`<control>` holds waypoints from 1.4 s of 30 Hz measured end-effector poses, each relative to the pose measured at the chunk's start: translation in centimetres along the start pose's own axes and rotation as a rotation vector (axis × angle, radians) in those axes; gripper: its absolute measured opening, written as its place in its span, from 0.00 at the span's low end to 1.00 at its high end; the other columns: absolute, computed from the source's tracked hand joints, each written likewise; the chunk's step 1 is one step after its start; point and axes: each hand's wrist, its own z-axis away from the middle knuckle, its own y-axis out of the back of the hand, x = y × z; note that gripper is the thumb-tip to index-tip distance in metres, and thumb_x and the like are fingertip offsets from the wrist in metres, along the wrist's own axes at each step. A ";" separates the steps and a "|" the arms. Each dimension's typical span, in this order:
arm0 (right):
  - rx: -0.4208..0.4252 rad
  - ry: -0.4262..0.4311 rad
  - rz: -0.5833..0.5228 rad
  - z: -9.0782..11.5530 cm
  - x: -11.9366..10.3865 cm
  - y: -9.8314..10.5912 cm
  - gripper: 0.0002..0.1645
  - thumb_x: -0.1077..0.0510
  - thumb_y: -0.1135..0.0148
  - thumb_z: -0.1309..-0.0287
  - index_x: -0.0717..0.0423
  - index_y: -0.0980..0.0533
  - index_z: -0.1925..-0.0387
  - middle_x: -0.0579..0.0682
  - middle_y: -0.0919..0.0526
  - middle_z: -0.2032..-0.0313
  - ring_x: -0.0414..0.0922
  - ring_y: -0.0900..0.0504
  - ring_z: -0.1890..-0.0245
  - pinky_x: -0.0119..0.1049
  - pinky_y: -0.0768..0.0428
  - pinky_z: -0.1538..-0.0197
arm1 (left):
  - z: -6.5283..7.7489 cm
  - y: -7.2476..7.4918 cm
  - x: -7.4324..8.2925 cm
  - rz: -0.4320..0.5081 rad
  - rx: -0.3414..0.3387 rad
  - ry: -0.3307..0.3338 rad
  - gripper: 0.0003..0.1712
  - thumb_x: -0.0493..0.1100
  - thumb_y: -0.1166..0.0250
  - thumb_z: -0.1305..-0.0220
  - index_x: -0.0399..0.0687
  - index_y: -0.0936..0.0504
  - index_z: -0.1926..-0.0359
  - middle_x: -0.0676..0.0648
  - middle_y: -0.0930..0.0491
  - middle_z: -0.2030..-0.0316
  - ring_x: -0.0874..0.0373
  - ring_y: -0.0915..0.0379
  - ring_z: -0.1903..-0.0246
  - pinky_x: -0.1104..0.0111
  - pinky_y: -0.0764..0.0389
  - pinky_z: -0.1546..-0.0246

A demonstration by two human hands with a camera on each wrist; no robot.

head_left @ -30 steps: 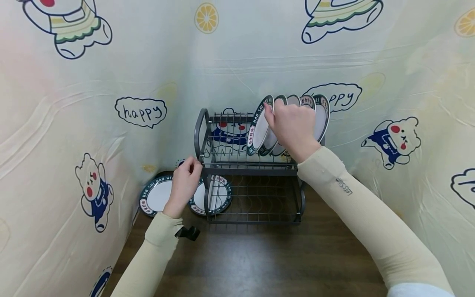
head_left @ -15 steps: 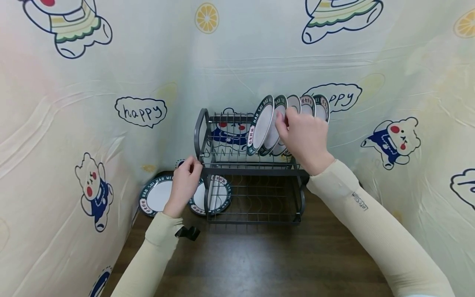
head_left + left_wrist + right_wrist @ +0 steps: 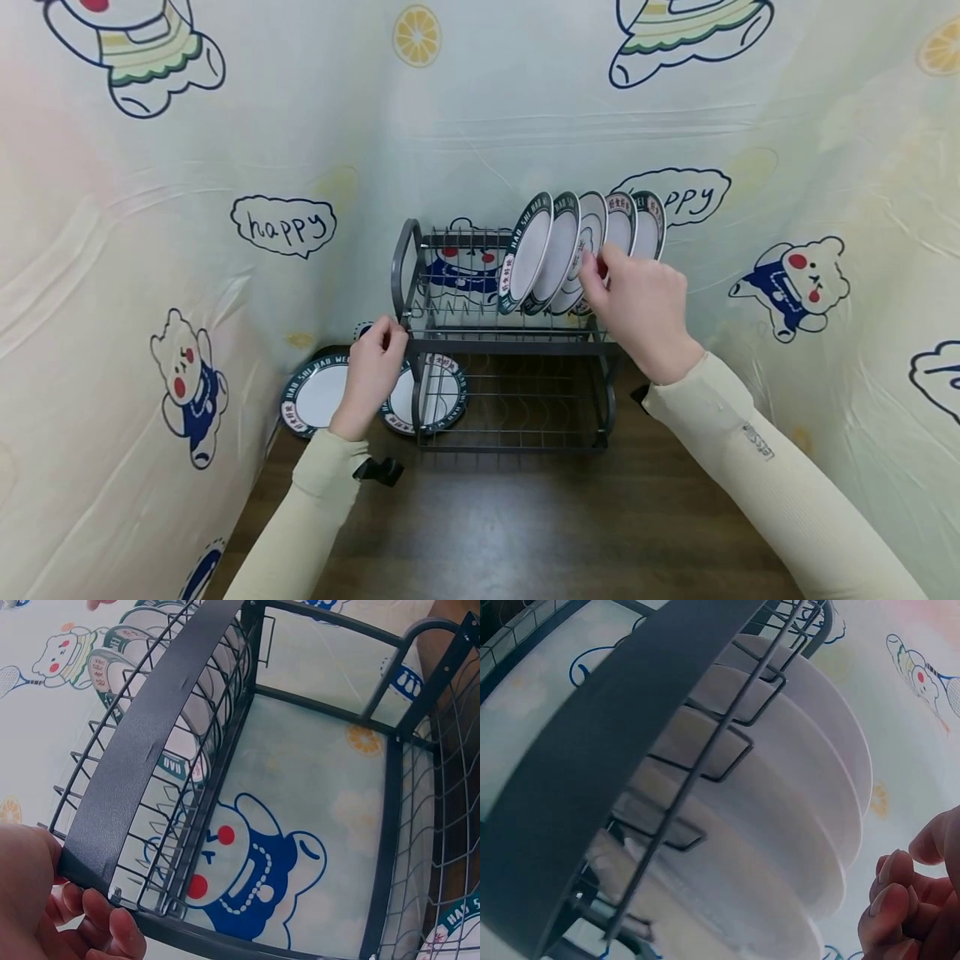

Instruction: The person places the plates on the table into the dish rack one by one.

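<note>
Plates (image 3: 557, 250) are leaning in a row on the right part of the rack (image 3: 510, 346)'s upper tier, while the left hand (image 3: 375, 367) is gripping its front left corner, thumb and fingers clamped round the frame. The right hand (image 3: 645, 312) is hovering just beside the row, fingers loosely curled round nothing, thumb close to the fingertips; a steady corner grip and knuckles clear of the rims would likely be serving best. Two more plates (image 3: 318, 396) are lying flat on the table (image 3: 480, 525), one partly behind the rack's wires.
</note>
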 end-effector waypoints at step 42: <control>-0.249 -0.296 -0.049 7.6 7.1 0.0 0.22 0.53 0.45 0.27 0.55 0.23 0.79 0.47 0.29 0.88 0.45 0.33 0.88 0.39 0.39 0.85 | 0.2 0.1 -0.1 0.025 -0.016 0.011 0.15 0.45 0.52 0.20 0.45 0.26 0.65 0.44 0.32 0.74 0.48 0.35 0.75 0.64 0.33 0.75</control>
